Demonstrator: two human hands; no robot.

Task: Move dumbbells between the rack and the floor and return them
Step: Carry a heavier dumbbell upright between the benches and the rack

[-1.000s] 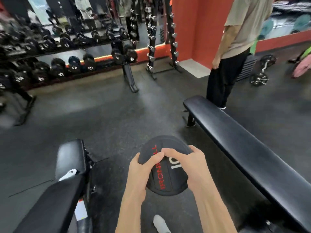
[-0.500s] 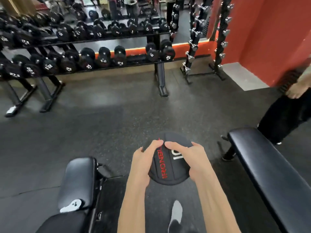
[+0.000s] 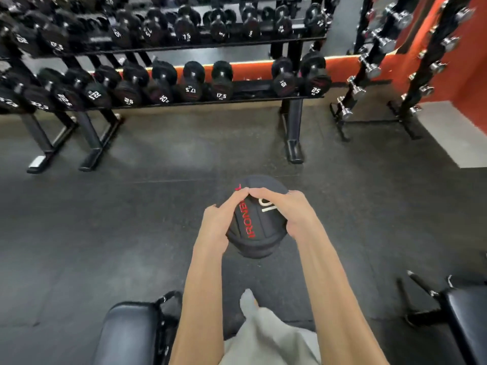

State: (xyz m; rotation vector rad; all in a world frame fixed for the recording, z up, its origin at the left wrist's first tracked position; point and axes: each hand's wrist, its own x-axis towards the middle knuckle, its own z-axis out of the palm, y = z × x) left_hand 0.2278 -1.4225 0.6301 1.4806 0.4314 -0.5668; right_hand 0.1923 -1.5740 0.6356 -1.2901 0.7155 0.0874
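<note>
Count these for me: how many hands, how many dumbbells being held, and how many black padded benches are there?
Hands: 2 (left hand, right hand)
Held dumbbell: 1
Black padded benches: 2 (near-left bench, near-right bench)
Total: 5
</note>
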